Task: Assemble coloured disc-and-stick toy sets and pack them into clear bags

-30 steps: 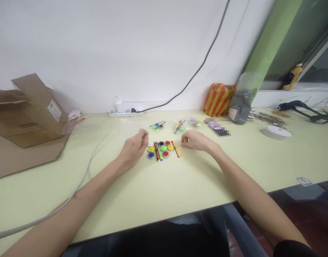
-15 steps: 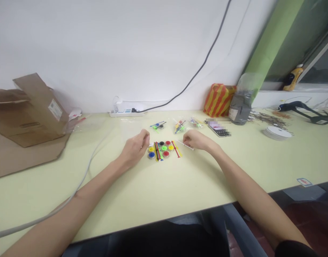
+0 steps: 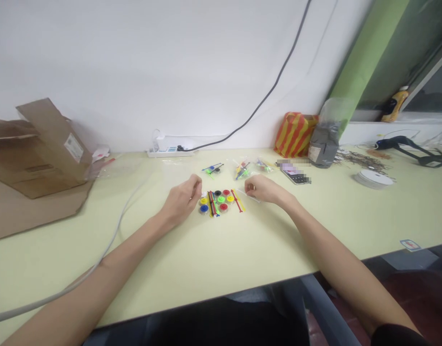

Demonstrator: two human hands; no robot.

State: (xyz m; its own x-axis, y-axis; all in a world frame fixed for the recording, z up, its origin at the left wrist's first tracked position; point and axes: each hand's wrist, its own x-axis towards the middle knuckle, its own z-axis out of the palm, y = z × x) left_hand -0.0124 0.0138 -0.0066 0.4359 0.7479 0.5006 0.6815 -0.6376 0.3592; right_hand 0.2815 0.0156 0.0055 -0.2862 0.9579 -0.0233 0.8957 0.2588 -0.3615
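My left hand point(image 3: 186, 196) is closed in a loose fist beside the left edge of a small group of coloured plastic parts. Whatever its fingers hold, if anything, is hidden. My right hand point(image 3: 263, 188) pinches a thin white plastic arrow point(image 3: 255, 199) just above the table, right of the group. Between the hands lie round discs, among them a blue disc point(image 3: 204, 209), a green disc point(image 3: 221, 199) and a red disc point(image 3: 223, 207). A bundle of mixed-colour arrows point(image 3: 212, 204) lies among them. A red arrow point(image 3: 237, 201) rests beside a yellow one at the right.
Behind the parts lie several clear bags of similar pieces point(image 3: 241, 169). A phone point(image 3: 295, 174) and a striped bag point(image 3: 295, 134) are at the back right. A cardboard box point(image 3: 44, 158) stands left. A grey cable point(image 3: 112, 240) crosses my left forearm; a power strip point(image 3: 170, 152) lies by the wall.
My right hand has shifted slightly left, and the white arrow has moved with it. My left hand and the parts on the table look unchanged.
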